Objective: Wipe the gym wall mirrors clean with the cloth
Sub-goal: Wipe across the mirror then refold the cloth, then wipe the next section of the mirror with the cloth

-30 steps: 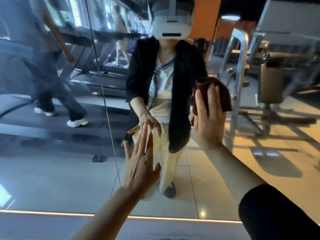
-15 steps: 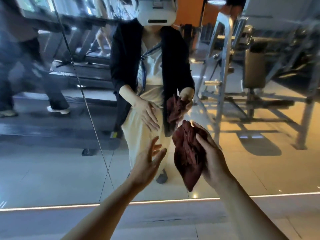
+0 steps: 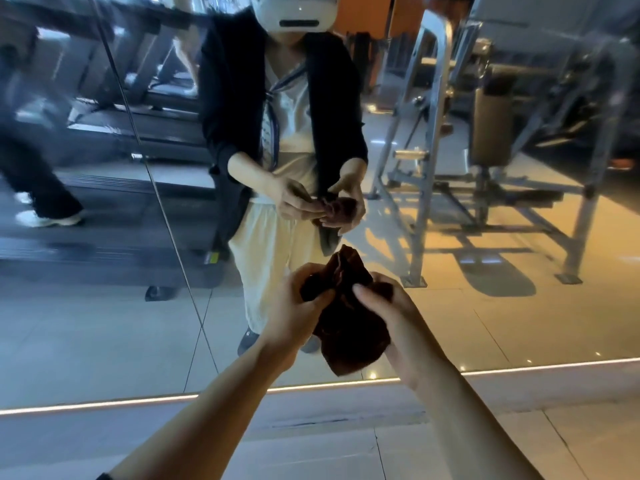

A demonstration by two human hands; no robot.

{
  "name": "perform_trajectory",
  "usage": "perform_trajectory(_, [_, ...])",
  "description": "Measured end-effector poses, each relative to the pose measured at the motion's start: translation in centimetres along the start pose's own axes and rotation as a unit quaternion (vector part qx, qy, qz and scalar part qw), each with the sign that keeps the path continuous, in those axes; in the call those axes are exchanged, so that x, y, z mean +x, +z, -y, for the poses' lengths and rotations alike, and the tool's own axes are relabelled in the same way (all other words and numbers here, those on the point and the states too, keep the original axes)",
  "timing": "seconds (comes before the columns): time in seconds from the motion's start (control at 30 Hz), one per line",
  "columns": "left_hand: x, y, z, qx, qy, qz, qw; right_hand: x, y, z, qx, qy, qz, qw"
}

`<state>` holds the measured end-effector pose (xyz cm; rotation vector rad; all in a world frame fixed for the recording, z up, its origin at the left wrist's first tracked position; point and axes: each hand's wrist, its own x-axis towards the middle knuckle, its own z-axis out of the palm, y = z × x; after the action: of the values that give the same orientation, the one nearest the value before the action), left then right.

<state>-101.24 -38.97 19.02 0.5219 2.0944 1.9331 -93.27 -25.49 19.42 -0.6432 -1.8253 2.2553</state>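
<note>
Both hands now grip the cloth (image 3: 349, 327) — left hand (image 3: 294, 313) joined right hand (image 3: 388, 306) (off the mirror (image 3: 104, 323)).

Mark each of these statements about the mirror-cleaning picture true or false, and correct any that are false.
1. Both hands hold the cloth. True.
2. The cloth is pressed flat against the mirror. False: it is bunched between the left hand and the right hand, off the glass.
3. The cloth is dark red. True.
4. The left hand rests open on the mirror. False: it grips the cloth.
</note>
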Motion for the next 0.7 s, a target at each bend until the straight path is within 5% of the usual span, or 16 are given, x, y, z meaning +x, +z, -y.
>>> perform_trajectory(0.07, [0.1,-0.2,0.1,0.065,0.047,-0.032,0.996,-0.3,0.1,-1.0,-0.099,-0.041,-0.023,0.994])
perform_trajectory(0.17, [0.3,-0.3,0.3,0.132,0.083,-0.099,0.983,-0.7,0.6,-1.4,-0.175,-0.136,-0.158,0.962])
perform_trajectory(0.27, [0.1,-0.2,-0.1,0.098,0.074,-0.094,0.988,-0.7,1.4,-0.9,-0.132,-0.162,-0.065,0.976])
perform_trajectory(0.37, [-0.4,0.3,-1.3,0.007,0.001,0.007,1.000,-0.5,2.7,-1.9,-0.154,-0.180,0.059,0.970])
perform_trajectory(0.47, [-0.3,-0.3,-1.0,0.045,0.007,0.048,0.998,0.5,2.8,-2.5,-0.212,-0.236,-0.046,0.947])
perform_trajectory(0.6, [1.0,-2.4,0.1,0.227,0.159,-0.085,0.957,1.7,2.7,1.7,-0.292,-0.376,-0.216,0.852])
perform_trajectory(0.7, [1.6,-3.8,-0.2,0.300,0.205,-0.168,0.916,3.8,2.7,6.5,-0.290,-0.520,-0.272,0.756])
